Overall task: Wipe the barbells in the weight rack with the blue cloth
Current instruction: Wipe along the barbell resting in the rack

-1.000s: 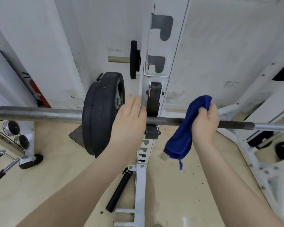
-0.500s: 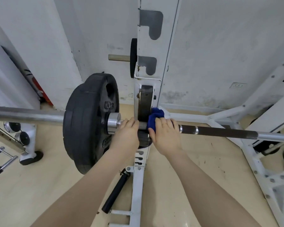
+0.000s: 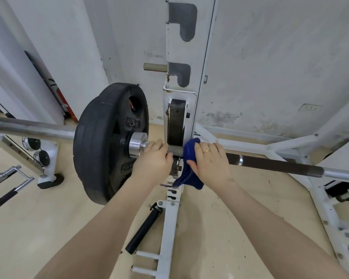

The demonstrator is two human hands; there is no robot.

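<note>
Running across the view from left to right, the barbell point(image 3: 270, 163) is seen lying in the white weight rack point(image 3: 186, 57), with its shaft passing in front of the upright. Raised lettering is carried on the face of the black weight plate point(image 3: 101, 141), once above the hub and once below it, but it cannot be read with certainty. No other writing can be made out.

The shaft is shown as dark and knurled near the upright, with a bright ring further right, and as smooth bare metal towards the far right end. A polished silver collar point(image 3: 137, 144) is set against the plate.

The blue cloth point(image 3: 189, 158) is wrapped over the bar just right of the upright, its loose end hanging below with a frayed thread. It is clasped onto the bar by the right hand point(image 3: 212, 160), whose fingers are curled over the top; a gold ring point(image 3: 206, 151) is worn on one finger. The bar is gripped bare by the left hand point(image 3: 153, 160) between the collar and the cloth, fingers wrapped over it.
</note>
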